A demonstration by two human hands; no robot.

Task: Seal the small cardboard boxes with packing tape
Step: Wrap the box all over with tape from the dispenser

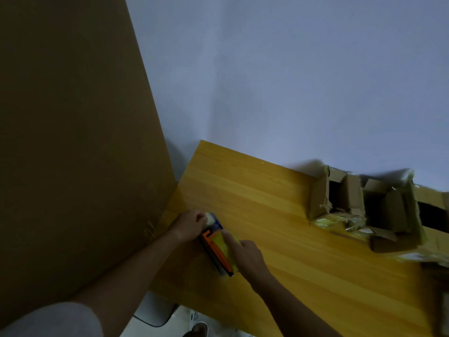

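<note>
Gripping tape dispenser (217, 248) on wooden table (279, 239), near left edge: left hand (190, 224) curled round roll end, right hand (245, 255) clasping body, forefinger laid straight along top. Small cardboard boxes (359, 205) sit well apart at far right, flaps open, old tape crumpled. Risk: loose tape end sticking to fingers or folding onto itself; crumpled residue may stop fresh strip bonding.

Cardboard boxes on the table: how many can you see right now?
3. One open box at the table's far right, a second beside it, and a third cut off by the right edge; more may be hidden.
</note>
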